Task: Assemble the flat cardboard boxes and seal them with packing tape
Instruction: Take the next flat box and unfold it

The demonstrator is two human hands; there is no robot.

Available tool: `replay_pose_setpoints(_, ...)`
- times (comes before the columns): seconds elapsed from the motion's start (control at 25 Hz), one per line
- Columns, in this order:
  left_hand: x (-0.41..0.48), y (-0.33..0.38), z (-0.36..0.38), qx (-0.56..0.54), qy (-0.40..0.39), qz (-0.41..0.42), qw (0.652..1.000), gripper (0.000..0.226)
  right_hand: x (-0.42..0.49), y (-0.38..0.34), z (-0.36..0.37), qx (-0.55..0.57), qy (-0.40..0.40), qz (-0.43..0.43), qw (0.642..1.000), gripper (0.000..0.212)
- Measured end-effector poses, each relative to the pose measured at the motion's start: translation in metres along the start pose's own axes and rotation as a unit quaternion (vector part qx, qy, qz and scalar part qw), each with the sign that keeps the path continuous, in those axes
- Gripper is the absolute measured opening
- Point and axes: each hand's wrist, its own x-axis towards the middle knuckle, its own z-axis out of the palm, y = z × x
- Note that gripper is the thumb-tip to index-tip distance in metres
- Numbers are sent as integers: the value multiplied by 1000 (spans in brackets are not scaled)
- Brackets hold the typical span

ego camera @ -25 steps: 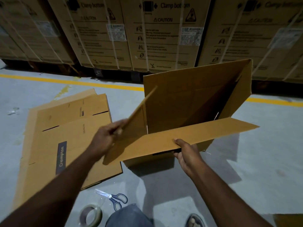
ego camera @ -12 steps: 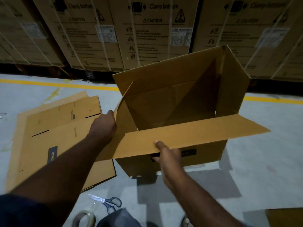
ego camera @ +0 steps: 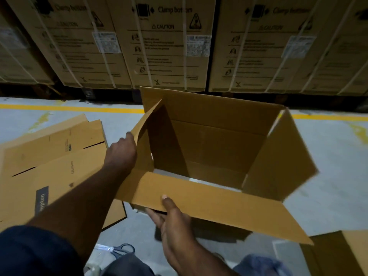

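In the head view, an opened cardboard box (ego camera: 219,120) is seen at the centre of the frame, its mouth turned up and its four flaps spread. Its left flap (ego camera: 144,148) is gripped at the edge by the left hand (ego camera: 121,154), at centre left. The near flap (ego camera: 219,206) is pinched by the right hand (ego camera: 173,222), lower centre, with the thumb laid on top and the fingers curled beneath. The hands are held apart, the box between and beyond them. A stack of flat cardboard boxes (ego camera: 49,166) is spread on the grey floor (ego camera: 328,176) at the left. Scissors (ego camera: 120,249) are seen at the bottom edge. Strapped cartons (ego camera: 165,46) are ranged across the top, behind a yellow line (ego camera: 69,108).
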Motion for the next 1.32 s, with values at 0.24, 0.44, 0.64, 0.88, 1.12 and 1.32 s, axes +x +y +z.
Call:
replay_pose_setpoints(0.24,-13,-17,15,33,-14,12,999,19,3,-48,-35,-60,-22,16,998,14)
replay_pose_setpoints(0.44,-25,-15,18,34,-22,24,999,21,2,-159,-144,-83,332,-245,907,68)
replay_pose_setpoints(0.64,-25,-6,15,51,-31,29,998,21,3,-255,-178,-394,227,-437,776,68)
replay_pose_setpoints(0.88,-20,18,13,101,-94,45,989,46,53,-231,-146,-747,50,-354,560,55)
replay_pose_setpoints(1.12,-4,15,43,120,-389,-18,913,144,80,-228,-154,-804,35,-270,529,62)
replay_pose_setpoints(1.32,4,3,53,127,-388,71,910,125,59,-235,-139,-800,-27,-190,568,96)
